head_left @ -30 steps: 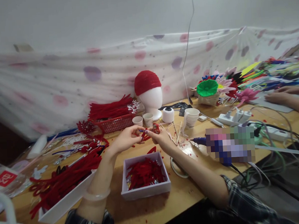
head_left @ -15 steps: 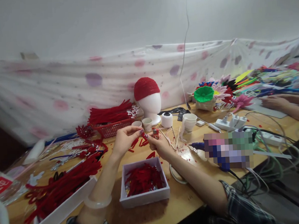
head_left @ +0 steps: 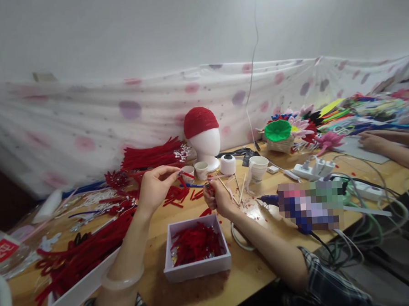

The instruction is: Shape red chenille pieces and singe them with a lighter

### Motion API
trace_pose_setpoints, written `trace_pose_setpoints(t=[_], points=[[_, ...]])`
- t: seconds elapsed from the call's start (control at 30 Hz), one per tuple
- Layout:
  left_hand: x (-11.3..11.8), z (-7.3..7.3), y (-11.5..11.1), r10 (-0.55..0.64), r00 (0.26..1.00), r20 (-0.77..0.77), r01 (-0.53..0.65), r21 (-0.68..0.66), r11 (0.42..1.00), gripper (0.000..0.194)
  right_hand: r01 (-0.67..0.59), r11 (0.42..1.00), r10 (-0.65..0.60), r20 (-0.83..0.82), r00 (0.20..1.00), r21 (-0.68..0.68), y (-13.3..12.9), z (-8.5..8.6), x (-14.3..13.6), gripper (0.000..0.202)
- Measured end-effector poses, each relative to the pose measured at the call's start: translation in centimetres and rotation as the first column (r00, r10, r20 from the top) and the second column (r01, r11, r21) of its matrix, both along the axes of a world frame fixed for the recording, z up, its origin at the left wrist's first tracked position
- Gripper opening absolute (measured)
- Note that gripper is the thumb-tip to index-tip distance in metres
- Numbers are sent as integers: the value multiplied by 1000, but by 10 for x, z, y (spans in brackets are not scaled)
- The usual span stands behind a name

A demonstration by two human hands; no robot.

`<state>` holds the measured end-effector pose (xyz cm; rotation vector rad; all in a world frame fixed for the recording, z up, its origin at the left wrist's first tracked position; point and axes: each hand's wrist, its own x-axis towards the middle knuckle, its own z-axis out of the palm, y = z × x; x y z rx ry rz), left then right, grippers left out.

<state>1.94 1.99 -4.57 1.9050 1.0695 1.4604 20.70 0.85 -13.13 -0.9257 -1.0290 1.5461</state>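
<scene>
Between the thumb and fingers of my left hand (head_left: 158, 187) is a small red strip (head_left: 188, 174), held up in front of the paper cups. My right hand (head_left: 218, 198) is closed a little to the right, fingers curled round a small lighter whose metal top shows near the thumb. The two hands are apart. Below them a white box (head_left: 199, 273) holds a heap of red pieces (head_left: 195, 242). More red strips (head_left: 175, 195) lie on the table behind the box.
A foam head (head_left: 206, 143) with a red cap stands behind the cups. Red stems fill a long box (head_left: 83, 285) at left. A glue gun (head_left: 270, 199), power strips (head_left: 371, 189) and cables lie right. A person's hands (head_left: 378, 141) rest at far right.
My hands have moved apart, the left one shifting left and up with the red strip now visible. My right fingers have curled in around the lighter, which stood upright before.
</scene>
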Motion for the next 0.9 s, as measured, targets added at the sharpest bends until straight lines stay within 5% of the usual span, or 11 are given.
trace_pose_setpoints(t=[0.5,0.9], points=[[9,2,-9,-94,989,-113,97,18,995,12,-46,994,39,75,996,96,-8,6,-6,47],[10,4,-12,-85,995,-60,83,-38,996,11,-52,994,50,23,998,93,-5,3,-4,55]])
